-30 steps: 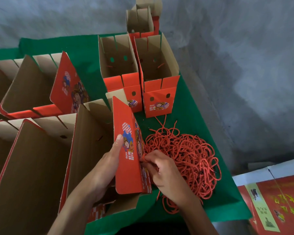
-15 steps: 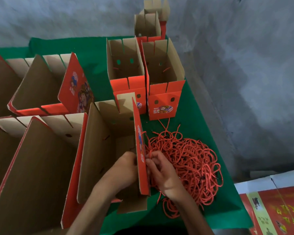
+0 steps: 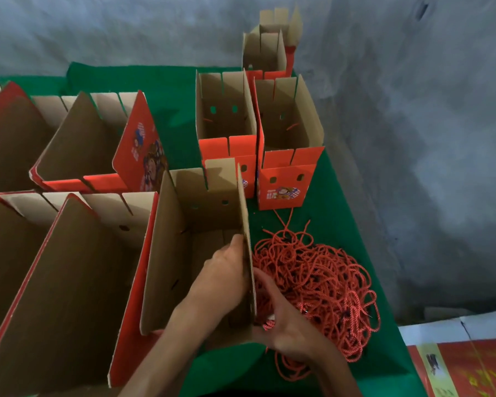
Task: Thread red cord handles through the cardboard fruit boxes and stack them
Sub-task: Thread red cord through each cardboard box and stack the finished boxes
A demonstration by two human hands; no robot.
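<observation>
Head view only. Threading step in hand, judged from the scene: one red cord (image 3: 267, 325) being fed through the right wall of the open box (image 3: 189, 253), from outside to inside. Left hand (image 3: 226, 273) inside the box, palm and fairly straight fingers pressed flat against the inner face of that wall; fingertips hidden by the cardboard edge, so unclear whether pinching anything there. Right hand (image 3: 289, 322) outside, just beside the same wall, fingers curled, a short piece of striped red cord showing at the thumb; seemingly pinched, though partly hidden. Cord pile (image 3: 321, 287) on the green cloth (image 3: 341, 224), touching the right hand and close to the box wall. Hole in the wall not visible, hidden by the hands.

Next move, probably: pushing the cord end through the hole, catching it from inside, pulling it in. Needs exact aim and a steady wall.

Finished small boxes (image 3: 284, 179) standing further back, well apart from both hands.
</observation>
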